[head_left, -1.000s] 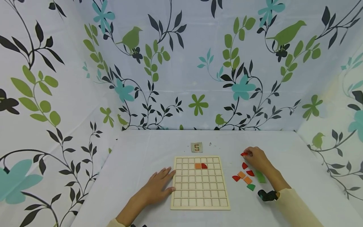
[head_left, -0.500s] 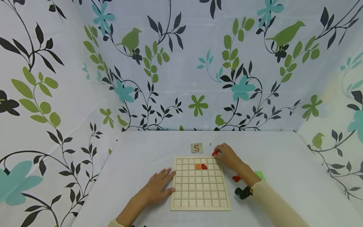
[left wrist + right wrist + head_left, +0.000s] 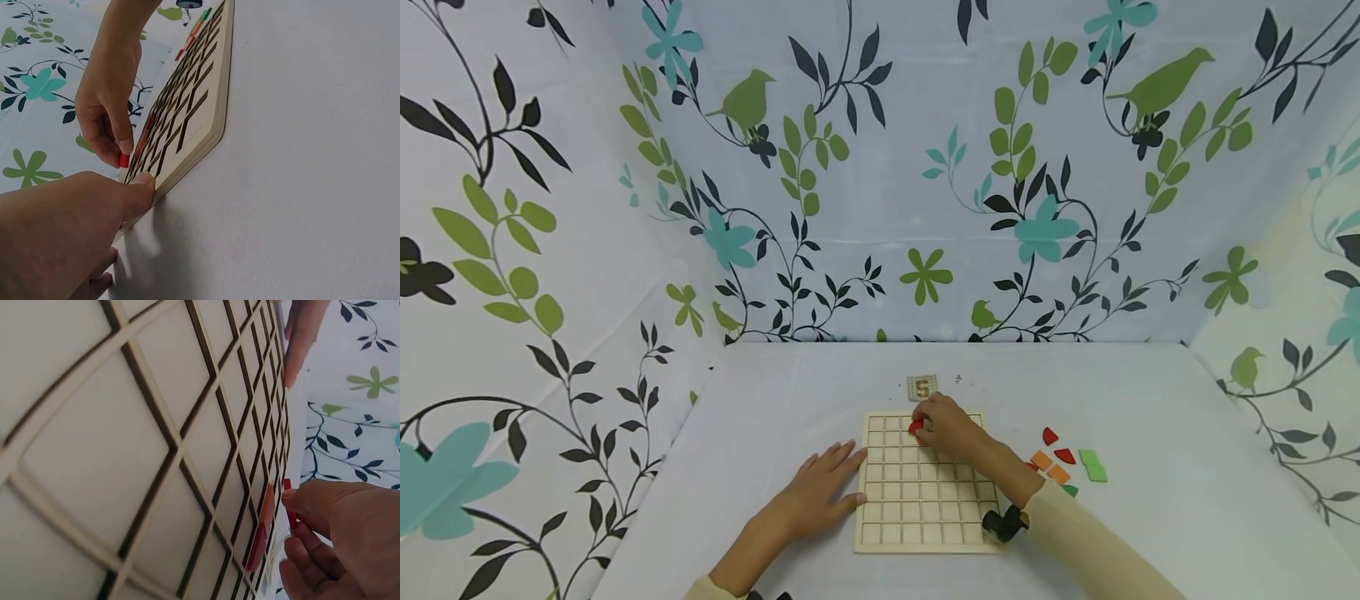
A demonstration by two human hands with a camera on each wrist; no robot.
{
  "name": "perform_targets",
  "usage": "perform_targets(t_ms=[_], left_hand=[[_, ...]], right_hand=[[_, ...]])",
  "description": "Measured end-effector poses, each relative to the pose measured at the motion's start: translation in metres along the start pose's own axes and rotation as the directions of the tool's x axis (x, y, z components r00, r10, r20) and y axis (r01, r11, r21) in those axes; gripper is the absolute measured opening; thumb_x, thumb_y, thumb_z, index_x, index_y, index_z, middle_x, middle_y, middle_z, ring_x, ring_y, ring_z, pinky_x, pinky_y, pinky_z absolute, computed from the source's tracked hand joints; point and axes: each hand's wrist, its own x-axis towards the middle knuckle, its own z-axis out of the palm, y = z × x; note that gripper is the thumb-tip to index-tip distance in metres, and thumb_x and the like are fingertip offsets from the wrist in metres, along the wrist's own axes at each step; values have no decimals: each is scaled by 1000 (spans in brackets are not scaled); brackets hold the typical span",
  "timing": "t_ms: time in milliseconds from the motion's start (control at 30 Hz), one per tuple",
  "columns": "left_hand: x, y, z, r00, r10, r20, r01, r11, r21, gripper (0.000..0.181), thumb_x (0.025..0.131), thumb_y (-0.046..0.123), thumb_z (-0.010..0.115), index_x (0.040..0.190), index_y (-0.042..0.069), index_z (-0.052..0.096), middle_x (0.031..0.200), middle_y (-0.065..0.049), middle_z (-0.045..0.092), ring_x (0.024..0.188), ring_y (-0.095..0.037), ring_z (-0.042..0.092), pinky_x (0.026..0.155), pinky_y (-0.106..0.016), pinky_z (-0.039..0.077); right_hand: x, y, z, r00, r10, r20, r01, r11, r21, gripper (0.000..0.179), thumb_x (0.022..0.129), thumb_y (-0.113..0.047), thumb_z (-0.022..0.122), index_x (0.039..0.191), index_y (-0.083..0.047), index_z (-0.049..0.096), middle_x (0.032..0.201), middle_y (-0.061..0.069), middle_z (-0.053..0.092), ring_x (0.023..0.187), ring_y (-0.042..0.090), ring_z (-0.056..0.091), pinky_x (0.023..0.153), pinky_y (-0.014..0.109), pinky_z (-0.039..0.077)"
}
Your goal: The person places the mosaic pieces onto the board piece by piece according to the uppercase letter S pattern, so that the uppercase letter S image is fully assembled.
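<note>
A wooden grid board (image 3: 925, 548) lies flat on the white table. My left hand (image 3: 820, 492) is spread along the board's left side, its thumb (image 3: 142, 182) touching the edge in the left wrist view. Over the upper rows, my right hand (image 3: 951, 429) pinches a small red quarter-round tile (image 3: 916, 426) between thumb and fingertips. The right wrist view shows this tile (image 3: 290, 503) held on edge, close to the board's surface. An orange tile (image 3: 267, 501) and another red tile (image 3: 256, 549) sit side by side in grid cells, mostly hidden by my right hand in the head view.
Right of the board lie loose red tiles (image 3: 1064, 456), orange tiles (image 3: 1058, 474), light green tiles (image 3: 1096, 472) and a darker green tile (image 3: 1070, 491), some partly behind my right forearm. A small patterned card (image 3: 922, 387) lies beyond the board's far edge. Patterned cloth (image 3: 880, 167) hangs behind.
My right hand has carried the red tile leftward from the loose tiles to above the board's upper rows. My left hand has stayed in place.
</note>
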Motion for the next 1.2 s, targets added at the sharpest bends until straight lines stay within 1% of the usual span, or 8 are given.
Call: perform_targets(t_ms=[167,300,433,600,800,967,1067,1200], left_hand=[[0,0,1,1000,1,-11,-1,1000,6,71,107,53,56,165,19,37,172,-13,31,160,-40,27,125,-68,22],[0,-1,3,1000,5,-10,-5,1000,0,71,106,53,56,165,19,37,172,-13,31,159,-40,27,125,-68,22],[0,-1,3,1000,-5,1,5,1000,0,71,106,53,56,166,20,37,173,-12,30,160,-39,26,126,-67,22],[0,0,1,1000,-10,-4,10,1000,3,71,107,54,56,166,20,37,173,-12,30,160,-39,25,126,-67,21],[-2,1,0,1000,2,-6,-2,1000,-5,72,106,54,56,165,18,37,172,-13,31,160,-41,26,125,-68,22],[-2,1,0,1000,0,-8,0,1000,1,72,106,54,56,166,19,37,172,-13,31,160,-40,27,125,-68,21],[-1,1,0,1000,-4,-12,5,1000,6,72,106,54,56,166,19,37,173,-13,30,160,-40,26,126,-68,21],[-1,1,1,1000,-5,-14,5,1000,4,71,106,54,56,166,19,37,173,-12,30,160,-39,26,126,-67,21]], right_hand=[[5,-9,8,1000,-23,1,23,992,-122,15,97,-10,76,110,-4,74,111,10,66,103,31,63,89,53,52],[6,-12,13,1000,-23,-2,22,983,-184,9,97,-12,78,104,-8,75,106,7,67,112,36,66,86,57,49],[4,-13,13,1000,-7,12,9,986,-168,6,97,-13,78,102,-11,76,103,4,66,106,32,66,85,54,47],[1,-14,11,1000,4,28,0,992,-126,12,97,-14,78,109,-11,79,107,3,67,101,25,62,86,52,45],[-4,-13,9,999,-36,32,39,994,-105,11,96,-14,79,107,-13,76,100,0,66,100,24,59,88,53,47],[-7,-13,11,996,-86,-12,84,987,-135,7,96,-14,80,102,-13,77,98,0,68,100,26,62,90,56,50],[-8,-11,13,991,-127,-43,117,978,-174,8,96,-13,80,104,-13,78,99,0,70,98,25,64,84,51,50],[-9,-11,15,987,-154,-53,140,970,-200,12,96,-12,78,108,-14,79,103,0,70,95,22,62,77,40,43]])
